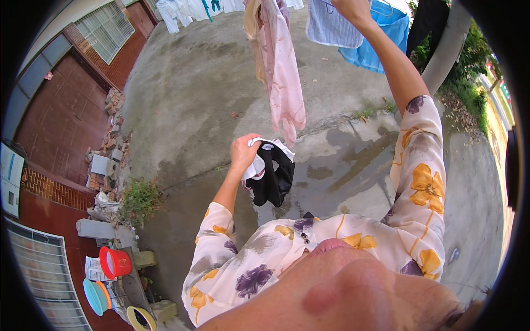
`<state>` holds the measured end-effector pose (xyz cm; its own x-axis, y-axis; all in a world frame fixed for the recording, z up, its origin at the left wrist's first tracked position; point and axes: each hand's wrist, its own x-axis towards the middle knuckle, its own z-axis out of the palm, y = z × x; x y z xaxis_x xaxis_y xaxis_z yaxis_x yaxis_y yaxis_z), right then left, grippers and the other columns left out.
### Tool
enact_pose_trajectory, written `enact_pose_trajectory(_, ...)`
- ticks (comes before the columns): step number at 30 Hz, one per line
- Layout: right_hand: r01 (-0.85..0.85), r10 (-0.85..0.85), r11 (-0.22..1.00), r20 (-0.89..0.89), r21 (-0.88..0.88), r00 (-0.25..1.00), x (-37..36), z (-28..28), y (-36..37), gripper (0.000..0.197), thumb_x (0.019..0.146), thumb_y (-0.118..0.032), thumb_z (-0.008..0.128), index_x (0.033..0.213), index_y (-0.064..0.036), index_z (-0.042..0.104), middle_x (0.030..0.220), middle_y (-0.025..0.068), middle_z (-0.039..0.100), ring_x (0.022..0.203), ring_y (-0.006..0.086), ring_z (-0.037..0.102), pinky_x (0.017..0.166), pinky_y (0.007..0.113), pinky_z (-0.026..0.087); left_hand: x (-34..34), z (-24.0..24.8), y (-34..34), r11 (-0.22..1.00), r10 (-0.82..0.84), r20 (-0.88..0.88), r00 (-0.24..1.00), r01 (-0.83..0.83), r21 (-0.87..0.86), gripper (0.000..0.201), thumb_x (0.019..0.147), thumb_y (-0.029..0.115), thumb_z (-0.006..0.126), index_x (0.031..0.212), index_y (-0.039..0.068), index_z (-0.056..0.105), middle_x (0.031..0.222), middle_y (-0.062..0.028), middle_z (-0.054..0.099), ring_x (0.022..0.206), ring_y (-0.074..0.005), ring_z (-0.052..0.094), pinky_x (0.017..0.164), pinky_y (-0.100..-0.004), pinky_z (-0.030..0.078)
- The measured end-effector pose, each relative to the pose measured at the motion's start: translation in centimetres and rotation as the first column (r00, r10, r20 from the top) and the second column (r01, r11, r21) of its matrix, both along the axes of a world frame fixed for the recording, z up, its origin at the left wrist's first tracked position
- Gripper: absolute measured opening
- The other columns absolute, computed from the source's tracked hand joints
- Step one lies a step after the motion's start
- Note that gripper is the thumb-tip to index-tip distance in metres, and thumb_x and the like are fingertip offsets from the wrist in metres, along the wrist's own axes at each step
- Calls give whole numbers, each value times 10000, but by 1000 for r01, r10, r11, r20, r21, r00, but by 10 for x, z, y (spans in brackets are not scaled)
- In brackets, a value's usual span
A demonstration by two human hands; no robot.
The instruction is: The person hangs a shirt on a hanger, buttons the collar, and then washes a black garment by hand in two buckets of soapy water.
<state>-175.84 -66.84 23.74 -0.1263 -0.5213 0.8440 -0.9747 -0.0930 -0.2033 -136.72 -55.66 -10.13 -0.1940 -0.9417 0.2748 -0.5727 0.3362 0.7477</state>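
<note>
My left hand is closed on the white upper edge of a black-and-white garment, which hangs down in front of my body. Its exact kind is hard to make out. High up on the right, my right hand reaches to hung laundry beside a pale blue-white towel; the top edge of the picture cuts off its fingers. Right of that towel hangs a bright blue cloth on a hanger. A long pink garment hangs between my hands, with a beige one beside it.
A grey pole rises at the right near dark hanging cloth. White clothes hang far off. Along the left wall lie bricks, a shrub, a red bucket and a blue basin. The concrete ground has wet patches.
</note>
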Motion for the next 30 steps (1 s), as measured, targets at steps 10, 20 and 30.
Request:
enact_pose_trajectory(10,-140,165,981,193,-137,967,-28,-65,15,299,996,-312,608,1095,-44,695,820,153,716,717,309,693,700,403,538,1,-3,0,1000,26,0,1000,-26,15,237,823,233,710,1009,105,779,900,-178,742,860,-367,715,769,-431,551)
enact_pose_trajectory(20,-178,225,955,189,-237,956,-15,-16,3,226,969,-173,567,959,27,673,812,271,680,800,432,680,710,488,505,-2,-4,-10,1000,27,62,998,-28,13,261,821,268,713,1033,133,783,944,-187,741,893,-393,705,813,-461,553)
enact_pose_trajectory(30,-99,158,956,201,-275,967,-32,-26,24,289,977,-274,609,1062,-7,677,799,158,700,717,283,670,687,399,511,-4,-15,-11,999,32,-2,999,-32,-6,242,828,226,711,1030,110,779,941,-195,738,889,-387,707,788,-446,552)
